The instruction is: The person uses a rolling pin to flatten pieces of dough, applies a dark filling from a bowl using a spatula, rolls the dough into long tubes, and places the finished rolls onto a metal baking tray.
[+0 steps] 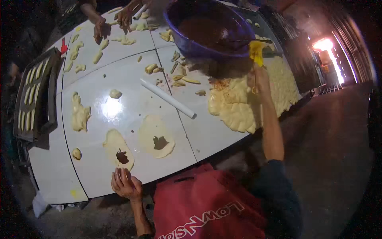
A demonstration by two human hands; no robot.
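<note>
My left hand (126, 183) rests at the table's near edge, fingers loosely bent and thumb apart, holding nothing. Its fingertips meet the near end of an oval of rolled dough (115, 140), which bears a dark brown dollop of filling (122, 157). A second flat dough piece (155, 129) beside it carries a similar dollop (160, 142). My right hand (260, 77), slightly blurred, reaches to the purple basin's (177, 42) right rim. It grips a bright yellow thing (256, 52) of unclear kind. A dark, thin-handled utensil (254, 40) lies across that rim.
A white rolling pin (168, 98) lies mid-table. Dough lumps (80, 112) and scraps (187, 79) are scattered around, with a large dough sheet (234, 103) on the right. A tray of dough sticks (36, 93) stands left. Another person's hands (125, 18) work dough at the far side.
</note>
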